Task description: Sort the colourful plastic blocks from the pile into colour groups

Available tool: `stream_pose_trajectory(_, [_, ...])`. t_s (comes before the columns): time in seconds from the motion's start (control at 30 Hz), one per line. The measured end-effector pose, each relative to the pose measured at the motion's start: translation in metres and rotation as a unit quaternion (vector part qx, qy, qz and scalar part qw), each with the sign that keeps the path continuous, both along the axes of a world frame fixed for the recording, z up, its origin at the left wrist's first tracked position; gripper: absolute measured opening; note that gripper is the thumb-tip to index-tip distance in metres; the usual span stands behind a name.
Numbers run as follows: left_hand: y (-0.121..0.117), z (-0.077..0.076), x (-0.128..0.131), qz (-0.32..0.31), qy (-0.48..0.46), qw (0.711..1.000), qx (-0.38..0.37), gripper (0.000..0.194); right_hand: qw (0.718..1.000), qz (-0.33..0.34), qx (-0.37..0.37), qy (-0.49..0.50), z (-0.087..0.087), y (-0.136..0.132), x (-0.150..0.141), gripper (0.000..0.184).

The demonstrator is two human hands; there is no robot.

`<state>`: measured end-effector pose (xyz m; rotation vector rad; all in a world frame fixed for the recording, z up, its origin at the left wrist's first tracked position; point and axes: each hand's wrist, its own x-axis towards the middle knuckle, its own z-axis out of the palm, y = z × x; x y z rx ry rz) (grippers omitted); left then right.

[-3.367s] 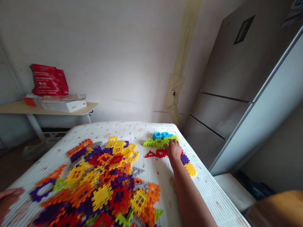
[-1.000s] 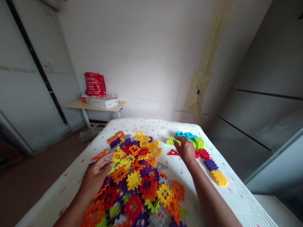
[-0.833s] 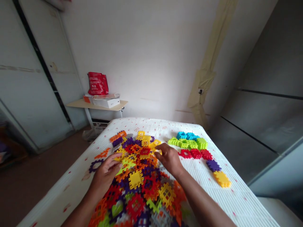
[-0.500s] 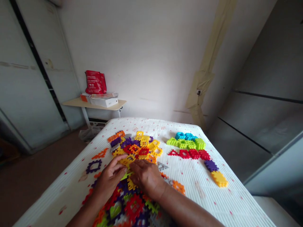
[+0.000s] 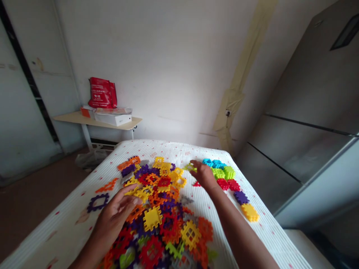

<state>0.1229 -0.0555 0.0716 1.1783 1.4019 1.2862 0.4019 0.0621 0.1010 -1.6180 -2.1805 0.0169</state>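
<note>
My right hand reaches over the left end of a row of lime-green interlocking plastic pieces. Its fingers are curled around a lime-green piece, which shows past the fingertips; how firmly it is gripped is partly hidden. My left hand hovers at the left side of a mixed pile of toothed plastic building pieces, fingers apart and holding nothing. Yellow pieces lie by its fingertips. A solid yellow square rests on top of the pile.
Right of the pile, blue, red, purple and yellow stacks stand in groups. A purple frame and orange triangle lie left. Beyond the bed, a small table holds a red bag.
My right hand has moved from the pile to the green row on the right. The green piece between my hands is gone from the pile. My left hand has drawn back slightly left; the view shifted.
</note>
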Motion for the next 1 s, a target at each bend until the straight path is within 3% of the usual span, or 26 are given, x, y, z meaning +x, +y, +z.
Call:
stream_pose_trajectory(0.1, [0.001, -0.002, -0.002, -0.001, 0.000, 1.000, -0.004, 0.065, 0.992, -0.081, -0.039, -0.093, 0.003, 0.028, 0.034, 0.042])
stream_pose_trajectory(0.2, [0.002, -0.004, -0.003, -0.006, 0.005, 1.000, -0.008, 0.064, 0.979, -0.102, -0.070, -0.161, -0.001, 0.041, 0.048, 0.041])
stream_pose_trajectory(0.7, [0.005, -0.010, -0.008, 0.001, 0.036, 0.999, -0.005, 0.059, 0.963, -0.103, -0.093, -0.232, -0.009, 0.049, 0.049, 0.036])
stream_pose_trajectory(1.0, [0.004, -0.004, -0.005, 0.003, 0.027, 1.000, -0.005, 0.057, 0.959, -0.107, -0.102, -0.242, -0.011, 0.048, 0.042, 0.046])
